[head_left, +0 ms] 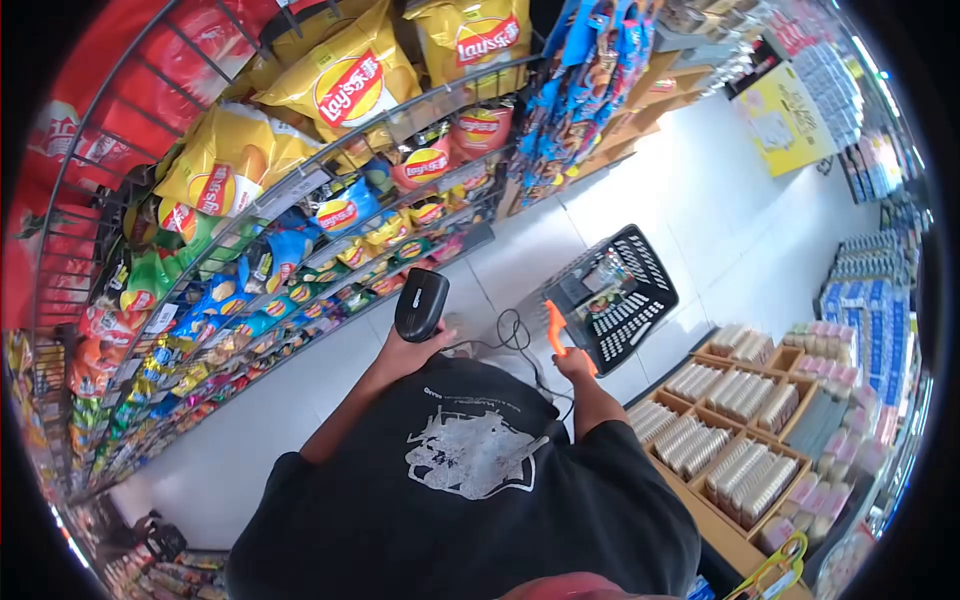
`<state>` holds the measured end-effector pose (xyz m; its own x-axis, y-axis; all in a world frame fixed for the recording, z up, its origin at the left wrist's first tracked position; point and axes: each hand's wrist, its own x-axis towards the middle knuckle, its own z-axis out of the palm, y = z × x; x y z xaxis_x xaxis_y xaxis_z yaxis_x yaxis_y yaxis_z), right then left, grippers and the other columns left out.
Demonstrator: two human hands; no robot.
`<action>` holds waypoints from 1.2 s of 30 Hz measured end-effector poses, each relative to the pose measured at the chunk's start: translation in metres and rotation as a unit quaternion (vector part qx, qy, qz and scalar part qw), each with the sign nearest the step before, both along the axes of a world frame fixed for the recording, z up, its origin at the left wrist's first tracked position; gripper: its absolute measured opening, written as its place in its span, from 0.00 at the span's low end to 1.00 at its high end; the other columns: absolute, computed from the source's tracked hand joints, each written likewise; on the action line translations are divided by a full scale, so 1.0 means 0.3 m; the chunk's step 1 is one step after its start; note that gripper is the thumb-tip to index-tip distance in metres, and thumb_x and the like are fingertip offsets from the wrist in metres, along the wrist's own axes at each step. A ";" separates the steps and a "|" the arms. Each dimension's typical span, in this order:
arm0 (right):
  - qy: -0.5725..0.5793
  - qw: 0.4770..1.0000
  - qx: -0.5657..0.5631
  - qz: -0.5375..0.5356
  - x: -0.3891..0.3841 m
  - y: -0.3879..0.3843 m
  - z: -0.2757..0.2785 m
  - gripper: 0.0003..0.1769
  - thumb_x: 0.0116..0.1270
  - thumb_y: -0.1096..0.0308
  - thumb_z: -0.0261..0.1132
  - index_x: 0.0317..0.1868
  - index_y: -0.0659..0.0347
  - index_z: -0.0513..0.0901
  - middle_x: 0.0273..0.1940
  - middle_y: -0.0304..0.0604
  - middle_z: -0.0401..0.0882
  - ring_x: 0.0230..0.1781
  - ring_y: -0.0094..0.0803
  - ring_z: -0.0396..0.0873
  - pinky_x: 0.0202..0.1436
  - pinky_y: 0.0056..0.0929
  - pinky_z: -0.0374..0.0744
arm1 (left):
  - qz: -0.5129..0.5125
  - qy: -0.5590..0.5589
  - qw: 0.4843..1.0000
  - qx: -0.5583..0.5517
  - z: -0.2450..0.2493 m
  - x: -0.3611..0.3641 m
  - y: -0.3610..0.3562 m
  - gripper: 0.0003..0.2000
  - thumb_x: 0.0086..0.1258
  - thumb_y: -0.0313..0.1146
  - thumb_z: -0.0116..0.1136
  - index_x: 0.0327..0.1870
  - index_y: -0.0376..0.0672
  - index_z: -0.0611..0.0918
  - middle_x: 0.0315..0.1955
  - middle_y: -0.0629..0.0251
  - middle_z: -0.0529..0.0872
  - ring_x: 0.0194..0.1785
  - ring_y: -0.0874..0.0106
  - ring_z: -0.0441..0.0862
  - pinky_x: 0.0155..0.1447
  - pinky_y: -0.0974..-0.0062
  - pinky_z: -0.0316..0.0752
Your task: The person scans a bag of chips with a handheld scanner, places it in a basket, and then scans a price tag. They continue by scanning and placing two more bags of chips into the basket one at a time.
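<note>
My left hand is closed around a black handheld scanner, held up in front of my body beside the chip shelves. A dark coiled cable hangs between my two arms. My right hand grips the orange handle of a black shopping basket. Some packaged items, too small to make out, lie in the basket.
Wire shelves with yellow chip bags and many smaller packets fill the left. Blue packets hang at the top centre. Wooden compartments of packaged goods stand close on the right. A yellow box stands at the far right.
</note>
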<state>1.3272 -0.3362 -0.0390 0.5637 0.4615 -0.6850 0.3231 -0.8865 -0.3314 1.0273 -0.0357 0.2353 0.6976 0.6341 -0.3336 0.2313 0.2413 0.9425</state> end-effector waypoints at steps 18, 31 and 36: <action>0.216 0.948 -0.183 0.147 0.629 0.425 -0.114 0.23 0.63 0.48 0.69 0.51 0.55 0.85 0.41 0.46 0.86 0.39 0.43 0.85 0.37 0.47 0.86 | 0.305 -0.002 0.952 -0.027 -0.006 0.164 -0.171 0.07 0.69 0.25 0.67 0.39 0.40 0.78 0.27 0.72 0.80 0.30 0.81 0.77 0.35 0.79 0.72; 0.186 0.952 -0.216 0.114 0.578 0.648 -0.080 0.35 0.58 0.43 0.70 0.60 0.58 0.81 0.52 0.51 0.82 0.44 0.41 0.85 0.45 0.42 0.83 | 0.441 0.034 0.896 -0.037 -0.015 0.133 -0.368 0.07 0.68 0.26 0.67 0.38 0.39 0.79 0.29 0.71 0.82 0.33 0.80 0.80 0.41 0.78 0.76; 0.255 0.947 -0.196 0.022 0.470 0.634 -0.250 0.21 0.60 0.48 0.72 0.49 0.48 0.84 0.29 0.37 0.83 0.26 0.31 0.82 0.36 0.38 0.83 | 0.462 0.012 0.887 -0.020 -0.046 0.030 -0.369 0.07 0.69 0.26 0.66 0.40 0.39 0.78 0.30 0.69 0.84 0.34 0.79 0.81 0.42 0.78 0.77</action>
<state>1.4682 -0.1460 -0.1139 0.0995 0.1308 -0.9864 0.2494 -0.9630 -0.1026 1.0363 -0.1463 0.2216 -0.1204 0.9186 -0.3764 -0.0625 0.3714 0.9264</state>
